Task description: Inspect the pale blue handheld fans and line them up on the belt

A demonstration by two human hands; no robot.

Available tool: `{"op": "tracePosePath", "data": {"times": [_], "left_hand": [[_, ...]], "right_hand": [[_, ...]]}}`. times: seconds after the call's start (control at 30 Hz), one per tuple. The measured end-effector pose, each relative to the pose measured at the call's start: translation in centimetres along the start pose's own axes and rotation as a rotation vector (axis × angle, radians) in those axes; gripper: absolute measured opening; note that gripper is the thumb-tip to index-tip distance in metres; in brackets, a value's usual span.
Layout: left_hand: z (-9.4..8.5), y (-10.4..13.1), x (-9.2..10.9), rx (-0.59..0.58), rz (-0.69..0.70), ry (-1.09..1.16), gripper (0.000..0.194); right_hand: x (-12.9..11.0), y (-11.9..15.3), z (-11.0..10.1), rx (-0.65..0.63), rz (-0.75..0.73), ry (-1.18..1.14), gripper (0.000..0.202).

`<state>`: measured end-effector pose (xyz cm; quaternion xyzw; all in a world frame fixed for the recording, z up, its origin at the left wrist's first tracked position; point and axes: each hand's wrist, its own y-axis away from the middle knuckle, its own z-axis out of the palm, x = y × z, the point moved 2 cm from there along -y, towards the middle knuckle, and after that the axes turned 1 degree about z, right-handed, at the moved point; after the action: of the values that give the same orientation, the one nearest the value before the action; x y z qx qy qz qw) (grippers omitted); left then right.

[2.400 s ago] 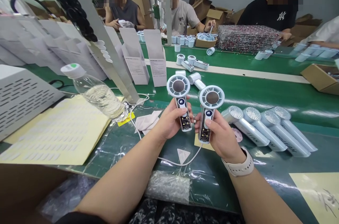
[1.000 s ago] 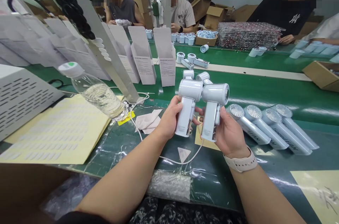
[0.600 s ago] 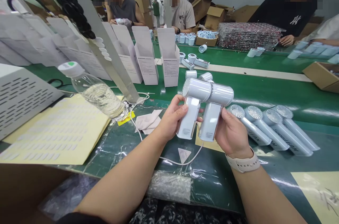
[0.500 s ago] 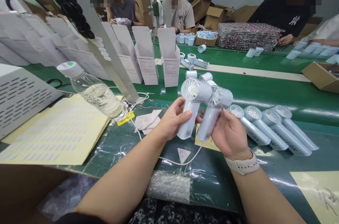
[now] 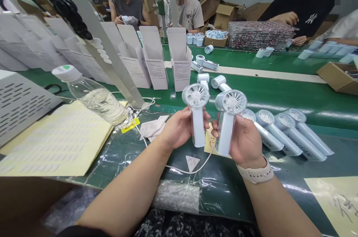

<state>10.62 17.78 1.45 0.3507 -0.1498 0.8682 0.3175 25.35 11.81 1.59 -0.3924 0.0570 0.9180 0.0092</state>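
My left hand (image 5: 179, 128) is closed round the handle of a light blue handheld fan (image 5: 198, 125), whose round grille faces me. A second blue fan (image 5: 225, 132) is gripped in my right hand (image 5: 247, 140), and a pale watch strap circles that wrist. Both fans stand nearly upright, side by side and apart, over the green table. Dark lettering shows in part on the right one. Just beyond them, two more fans (image 5: 220, 81) lie on the green surface. To the right, several fans (image 5: 291, 132) lie in a slanted row.
White open boxes (image 5: 181, 69) line the back left. A water bottle (image 5: 97, 97) leans near a metal post (image 5: 117, 65). Yellow sheets with labels (image 5: 56, 140) lie left. A white cable (image 5: 179, 171) curves below my hands. People sit across the green belt (image 5: 265, 95).
The two fans have moved apart and turned, so their round grilles face me more. Across the belt, the person in black has raised a hand over the stacked clear packs.
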Motion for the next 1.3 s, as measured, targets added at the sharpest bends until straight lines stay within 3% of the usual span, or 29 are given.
{"op": "tracePosePath", "data": {"times": [0.1,0.27,0.4,0.63,1.0,1.13,1.2,1.3], "left_hand": [[0.2,0.1,0.0,0.008,0.013,-0.025,0.028],[-0.2,0.3,0.0,0.045,0.073,-0.159,0.043],[-0.7,0.3,-0.2,0.106,0.092,-0.206,0.055],[-0.8,0.3,-0.3,0.126,0.084,-0.269,0.059],[-0.5,0.3,-0.2,0.136,0.053,-0.300,0.057],[-0.2,0.5,0.0,0.128,0.047,-0.322,0.052],[0.0,0.7,0.3,0.109,0.088,-0.412,0.046],[0.5,1.3,1.2,0.046,0.267,-0.716,0.041]], "right_hand": [[-0.4,0.1,-0.1,0.027,-0.070,0.039,0.016],[-0.9,0.0,-0.9,0.098,-0.202,0.065,0.021],[-0.6,-0.2,-0.7,0.097,-0.212,0.070,0.019],[-0.3,-0.1,-0.1,0.135,-0.154,0.051,0.023],[-0.3,-0.2,-0.4,0.213,-0.136,0.137,0.024],[-0.3,-0.1,-0.8,0.179,-0.224,0.193,0.024],[-0.4,0.1,-1.1,0.157,-0.289,0.290,0.024],[-1.0,0.9,-1.1,0.086,-0.436,0.559,0.039]]}}
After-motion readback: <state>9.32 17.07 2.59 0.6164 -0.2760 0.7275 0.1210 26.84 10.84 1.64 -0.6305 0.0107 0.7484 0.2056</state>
